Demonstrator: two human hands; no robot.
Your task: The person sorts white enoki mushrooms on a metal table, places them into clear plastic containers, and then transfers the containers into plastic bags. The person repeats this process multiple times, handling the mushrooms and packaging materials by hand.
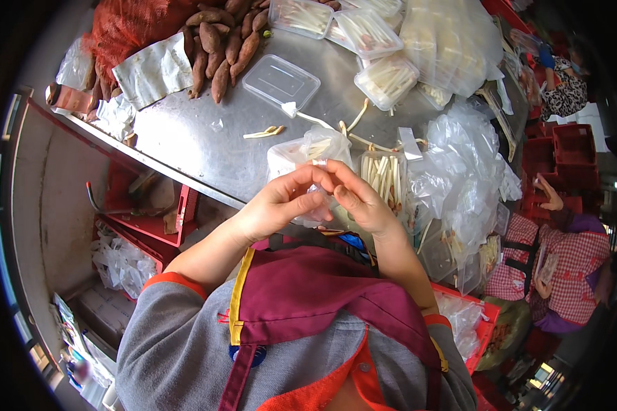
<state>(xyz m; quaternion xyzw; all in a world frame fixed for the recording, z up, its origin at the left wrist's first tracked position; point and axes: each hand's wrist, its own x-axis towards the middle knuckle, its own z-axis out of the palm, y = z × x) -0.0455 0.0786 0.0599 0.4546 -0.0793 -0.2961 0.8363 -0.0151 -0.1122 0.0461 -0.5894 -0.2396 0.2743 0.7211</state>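
Observation:
My left hand (292,198) and my right hand (364,201) meet above the steel table's near edge, fingers curled around crumpled clear plastic (314,209). Fingers partly hide the plastic, so whether it joins the bag just beyond cannot be told. That translucent plastic bag (286,154) lies on the table with pale cut vegetable stalks (320,148) in it. Beside my right hand stands a clear plastic box of pale stalks with brownish ends (383,177). Loose stalks (359,117) lie beyond the bag, and a few short pieces (265,132) rest to its left.
Sweet potatoes (220,51) and a red mesh sack (128,31) occupy the far left. Filled clear boxes (368,33) are stacked at the back, near an empty-looking tray or lid (282,79). Loose plastic bags (455,174) crowd the right. Two other people (570,262) are at the right.

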